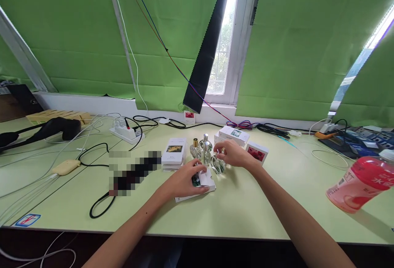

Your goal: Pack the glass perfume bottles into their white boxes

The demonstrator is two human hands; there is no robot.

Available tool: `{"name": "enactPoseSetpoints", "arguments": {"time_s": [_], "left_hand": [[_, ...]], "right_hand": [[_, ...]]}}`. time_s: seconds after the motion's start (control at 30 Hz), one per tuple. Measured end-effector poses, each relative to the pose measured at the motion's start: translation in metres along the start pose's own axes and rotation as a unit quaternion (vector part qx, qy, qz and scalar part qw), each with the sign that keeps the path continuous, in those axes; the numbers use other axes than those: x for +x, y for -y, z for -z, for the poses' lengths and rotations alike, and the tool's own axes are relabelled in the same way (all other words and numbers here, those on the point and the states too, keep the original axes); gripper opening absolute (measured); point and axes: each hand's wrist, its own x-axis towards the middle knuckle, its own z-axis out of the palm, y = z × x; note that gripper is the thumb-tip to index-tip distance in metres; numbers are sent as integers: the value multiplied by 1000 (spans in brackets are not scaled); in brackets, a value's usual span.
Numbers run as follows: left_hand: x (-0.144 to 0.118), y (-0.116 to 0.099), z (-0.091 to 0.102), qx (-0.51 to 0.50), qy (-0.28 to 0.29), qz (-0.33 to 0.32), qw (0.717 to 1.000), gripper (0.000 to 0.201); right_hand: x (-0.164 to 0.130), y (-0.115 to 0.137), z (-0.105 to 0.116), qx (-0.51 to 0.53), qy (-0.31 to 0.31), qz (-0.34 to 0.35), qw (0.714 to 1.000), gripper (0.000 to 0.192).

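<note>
My left hand (186,179) is closed around a small white carton (209,181) that lies on the table. The carton's end flap stands open, and my palm hides part of its printed face. To its right, my right hand (233,153) pinches the top of a clear glass perfume bottle (218,165); the fingers cover most of its cap. Just behind, more perfume bottles cluster, among them one with a gold cap (195,142) and one with a silver cap (205,138).
White boxes with a yellow-flower picture (174,153) are stacked left of the bottles. Another white box (232,134) and a red-flower box (257,152) sit at the right. A pink drink bottle (360,182) stands far right. A power strip (126,131) and cables lie at the left.
</note>
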Motion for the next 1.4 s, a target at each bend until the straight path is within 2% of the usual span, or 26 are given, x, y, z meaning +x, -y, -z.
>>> {"name": "enactPoseSetpoints", "arguments": {"time_s": [0.17, 0.3, 0.4, 0.57, 0.63, 0.93, 1.1, 1.27, 1.4], "left_hand": [[1, 2, -3, -10, -22, 2, 1000, 44], [2, 3, -6, -7, -35, 15, 999, 45], [3, 3, -6, -7, -49, 16, 999, 44], [4, 2, -7, -8, -75, 20, 997, 43], [3, 2, -8, -7, -75, 19, 997, 43], [3, 3, -9, -6, -88, 18, 996, 45], [3, 3, -9, -22, -111, 7, 993, 45], [3, 4, -11, -24, -147, 3, 989, 45], [5, 4, -12, -22, -162, 3, 987, 47]], "right_hand": [[-15, -1, -7, 17, -18, -24, 999, 14], [-28, 6, -19, -59, -63, -61, 994, 11], [-31, 11, -31, -89, -68, -99, 989, 16], [-29, 15, -49, -109, -41, -115, 987, 42], [-29, 16, -52, -109, -49, -118, 986, 44], [-32, 12, -60, -47, -127, -140, 981, 36], [-31, 7, -63, 21, -182, -136, 974, 32], [-29, 4, -63, 134, -267, -132, 945, 35], [-31, 4, -59, 178, -325, -138, 919, 39]]}}
